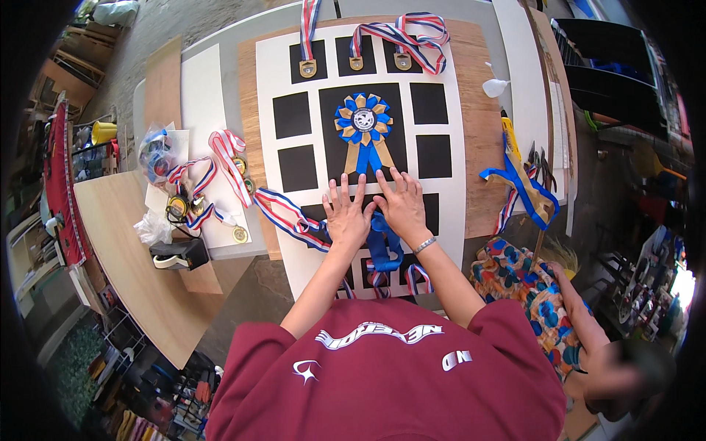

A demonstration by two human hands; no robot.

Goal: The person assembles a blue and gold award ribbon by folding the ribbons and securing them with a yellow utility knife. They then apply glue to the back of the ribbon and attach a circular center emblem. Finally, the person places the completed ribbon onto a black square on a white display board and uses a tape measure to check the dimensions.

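Where rosette tails point(361, 157) end, left hand point(348, 222) and right hand point(404, 212) lie open, palms down.

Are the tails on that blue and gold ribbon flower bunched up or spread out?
Spread out: below the ribbon flower, the gold and blue tails fan apart over the black panel.

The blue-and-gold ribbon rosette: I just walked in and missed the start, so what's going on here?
A person in a maroon shirt has the left hand and right hand spread at the tail ends of the blue-and-gold ribbon rosette. It lies on the large black rectangle of a white board. Three gold-coloured medals on striped ribbons lie along the board's top. Another person in a patterned garment is at the right.
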